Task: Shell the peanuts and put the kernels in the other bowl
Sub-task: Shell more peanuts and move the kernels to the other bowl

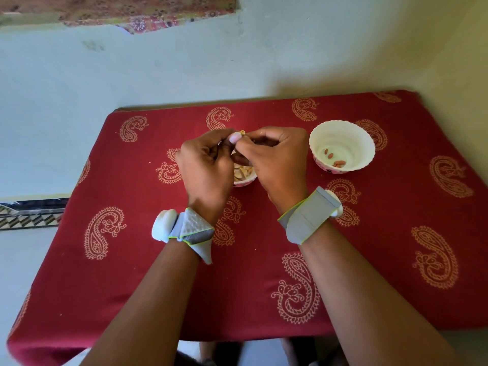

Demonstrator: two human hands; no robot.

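Peanuts bowl point(244, 175): small, mostly hidden under the hands, on the red paisley surface point(264, 260); pale shells show inside.
Kernel bowl point(342, 146): white, right of it, a few reddish kernels point(335, 159) at the bottom.
Left hand point(208, 165): fingers curled, pinching.
Right hand point(272, 159): likewise pinched.
Peanut point(242, 132): tan speck between both thumbs, probably being cracked.
Next: free the kernel, carry it right.

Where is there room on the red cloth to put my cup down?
Bare cloth left of the left hand, and near the front edge. Crowded mid-table: both hands and the shell bowl, kernel bowl beside the right hand.
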